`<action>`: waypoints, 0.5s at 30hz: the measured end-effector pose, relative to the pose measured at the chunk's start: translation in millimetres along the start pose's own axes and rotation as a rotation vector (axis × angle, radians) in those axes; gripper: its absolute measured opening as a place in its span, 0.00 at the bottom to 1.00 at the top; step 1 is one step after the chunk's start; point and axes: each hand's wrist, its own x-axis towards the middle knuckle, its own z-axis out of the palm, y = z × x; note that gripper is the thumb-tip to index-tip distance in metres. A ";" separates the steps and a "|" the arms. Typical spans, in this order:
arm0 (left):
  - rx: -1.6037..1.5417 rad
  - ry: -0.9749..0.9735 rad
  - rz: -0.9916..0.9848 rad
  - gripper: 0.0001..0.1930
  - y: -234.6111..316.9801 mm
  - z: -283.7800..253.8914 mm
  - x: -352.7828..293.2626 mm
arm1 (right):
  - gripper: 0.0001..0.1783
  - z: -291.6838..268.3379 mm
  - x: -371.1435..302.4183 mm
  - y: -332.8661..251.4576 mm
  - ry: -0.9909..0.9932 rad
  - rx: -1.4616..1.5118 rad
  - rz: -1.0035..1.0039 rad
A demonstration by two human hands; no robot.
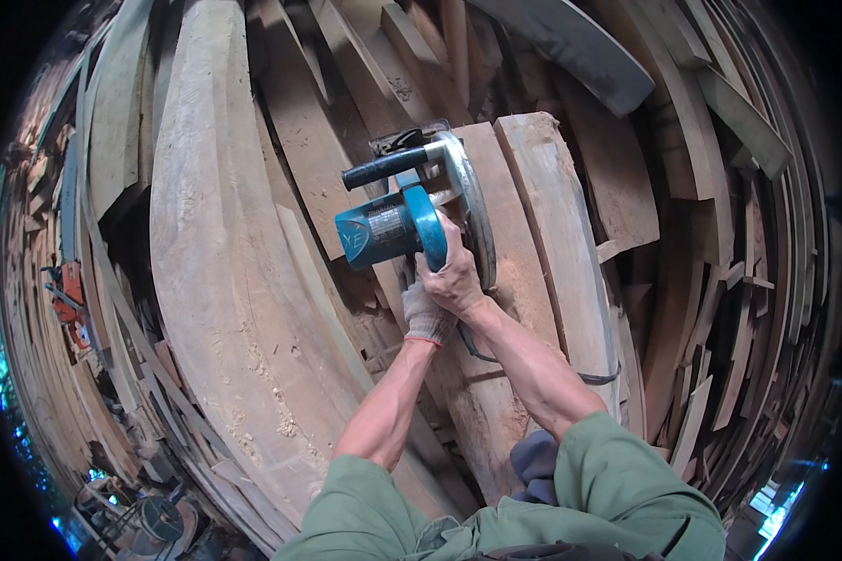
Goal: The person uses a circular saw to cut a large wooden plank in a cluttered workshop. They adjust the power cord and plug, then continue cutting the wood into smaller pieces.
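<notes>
The blue circular saw (pixel 374 231) sits over the thick timber (pixel 522 271). The right hand (pixel 454 277) has its fingers curled around the rear handle; just below, the gloved left hand (pixel 428 316) hides its fingers, so I can't tell their grip. I'd keep the saw level and the dark cord (pixel 601 379) well away from its blade.

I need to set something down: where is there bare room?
The pale slab left of the saw looks bare higher up, with sawdust crumbs lower down. The pale beam right of the dusty timber has room beyond the dark cord. Crowded: around the saw, right hand and left hand.
</notes>
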 end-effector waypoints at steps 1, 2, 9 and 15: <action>0.013 0.003 0.026 0.27 -2.3 3.2 0.7 | 0.39 0.1 0.3 0.6 -0.002 0.008 0.000; 0.038 0.007 0.050 0.27 -4.9 6.5 1.4 | 0.40 0.2 1.3 1.2 -0.004 0.016 0.000; -0.117 0.052 0.022 0.26 -9.3 14.2 9.3 | 0.40 2.5 7.3 3.6 -0.009 0.000 0.008; 0.022 -0.002 0.051 0.26 3.0 -4.8 13.9 | 0.39 5.2 14.6 6.7 0.008 -0.010 -0.035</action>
